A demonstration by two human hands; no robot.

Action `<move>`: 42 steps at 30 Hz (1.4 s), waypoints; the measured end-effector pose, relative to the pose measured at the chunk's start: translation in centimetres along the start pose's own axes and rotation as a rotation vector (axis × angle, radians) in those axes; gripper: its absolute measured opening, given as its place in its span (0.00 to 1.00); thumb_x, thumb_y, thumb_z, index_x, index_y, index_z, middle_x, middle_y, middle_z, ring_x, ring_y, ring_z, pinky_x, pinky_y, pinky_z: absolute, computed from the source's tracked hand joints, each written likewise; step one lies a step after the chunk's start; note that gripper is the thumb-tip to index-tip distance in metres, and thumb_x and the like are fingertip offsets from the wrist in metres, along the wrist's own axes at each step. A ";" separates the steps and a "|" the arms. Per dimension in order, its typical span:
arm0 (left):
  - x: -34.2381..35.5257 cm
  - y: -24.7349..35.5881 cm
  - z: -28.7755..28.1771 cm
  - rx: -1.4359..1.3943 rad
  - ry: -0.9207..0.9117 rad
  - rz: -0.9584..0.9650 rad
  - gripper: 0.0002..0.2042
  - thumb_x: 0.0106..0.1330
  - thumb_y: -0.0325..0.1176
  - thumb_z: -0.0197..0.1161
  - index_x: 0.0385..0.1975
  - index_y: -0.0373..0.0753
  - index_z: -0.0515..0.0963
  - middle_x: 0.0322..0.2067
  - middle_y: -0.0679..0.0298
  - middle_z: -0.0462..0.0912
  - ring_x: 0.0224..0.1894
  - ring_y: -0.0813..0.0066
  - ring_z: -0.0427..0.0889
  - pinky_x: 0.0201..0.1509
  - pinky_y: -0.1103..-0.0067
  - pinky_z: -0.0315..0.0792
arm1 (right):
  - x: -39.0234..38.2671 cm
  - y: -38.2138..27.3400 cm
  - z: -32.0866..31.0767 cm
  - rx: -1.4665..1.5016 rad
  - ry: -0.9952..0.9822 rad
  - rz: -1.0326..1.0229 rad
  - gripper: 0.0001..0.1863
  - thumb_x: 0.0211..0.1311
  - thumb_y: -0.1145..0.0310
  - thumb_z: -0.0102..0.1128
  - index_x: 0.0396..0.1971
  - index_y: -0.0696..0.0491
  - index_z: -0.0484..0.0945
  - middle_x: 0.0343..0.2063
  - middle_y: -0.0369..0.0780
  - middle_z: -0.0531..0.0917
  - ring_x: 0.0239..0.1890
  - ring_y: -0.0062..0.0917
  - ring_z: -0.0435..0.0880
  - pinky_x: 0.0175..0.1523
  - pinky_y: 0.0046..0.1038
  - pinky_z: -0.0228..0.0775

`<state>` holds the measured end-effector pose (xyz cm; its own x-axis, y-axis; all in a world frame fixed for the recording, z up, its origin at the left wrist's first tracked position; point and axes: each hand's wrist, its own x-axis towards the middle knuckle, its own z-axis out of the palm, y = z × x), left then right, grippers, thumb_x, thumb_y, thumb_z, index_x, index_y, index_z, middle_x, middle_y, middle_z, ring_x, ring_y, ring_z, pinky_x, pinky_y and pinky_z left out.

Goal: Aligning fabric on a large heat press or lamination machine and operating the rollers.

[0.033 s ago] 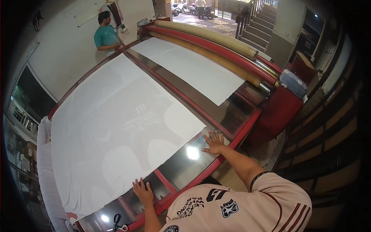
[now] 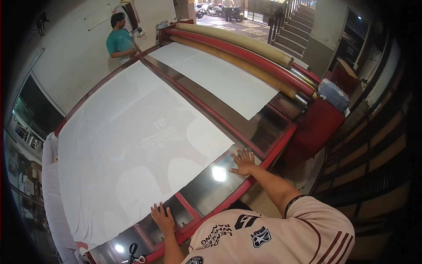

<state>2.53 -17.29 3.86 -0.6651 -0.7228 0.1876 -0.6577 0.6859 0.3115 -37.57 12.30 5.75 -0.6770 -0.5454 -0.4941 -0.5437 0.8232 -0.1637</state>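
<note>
A large white fabric sheet (image 2: 132,132) with faint printed shapes lies across a red-framed table with metal panels (image 2: 198,193). My left hand (image 2: 163,216) rests with fingers apart at the sheet's front edge, holding nothing. My right hand (image 2: 244,163) lies spread on the bare metal, just below the sheet's right corner. Black-handled scissors (image 2: 136,255) lie at the lower edge of the view. A second, narrower white sheet (image 2: 215,77) lies farther back.
A person in a teal shirt (image 2: 119,44) stands at the far left corner. Rollers (image 2: 241,50) run along the far side, with a blue-grey bundle (image 2: 333,94) at their end. Piled white fabric (image 2: 52,193) hangs at left. Stairs (image 2: 294,28) and parked scooters (image 2: 211,11) are beyond.
</note>
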 end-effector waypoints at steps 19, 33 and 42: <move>-0.1 -0.5 0.1 -0.020 -0.019 -0.040 0.24 0.75 0.45 0.55 0.66 0.41 0.73 0.70 0.48 0.65 0.76 0.45 0.55 0.78 0.51 0.48 | 0.0 -0.1 0.0 0.004 -0.013 -0.014 0.56 0.60 0.20 0.42 0.80 0.32 0.31 0.80 0.39 0.25 0.80 0.47 0.18 0.76 0.61 0.13; 0.3 -0.3 0.1 0.001 -0.045 -0.030 0.24 0.75 0.45 0.54 0.67 0.40 0.72 0.72 0.48 0.63 0.76 0.44 0.54 0.78 0.52 0.48 | 0.0 -0.2 -0.6 -0.006 -0.029 -0.009 0.57 0.59 0.19 0.42 0.79 0.31 0.31 0.80 0.41 0.26 0.80 0.48 0.19 0.77 0.58 0.13; -0.2 0.5 0.3 0.009 0.002 -0.030 0.29 0.77 0.45 0.53 0.73 0.39 0.63 0.73 0.47 0.60 0.77 0.44 0.52 0.79 0.52 0.46 | -0.1 0.2 -0.9 0.026 -0.047 -0.039 0.56 0.61 0.22 0.44 0.80 0.32 0.31 0.80 0.40 0.26 0.79 0.49 0.19 0.76 0.62 0.15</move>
<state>2.23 -16.80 3.68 -0.6444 -0.7432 0.1802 -0.6804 0.6648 0.3084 -38.05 12.37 6.58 -0.6315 -0.5697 -0.5260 -0.5559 0.8056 -0.2051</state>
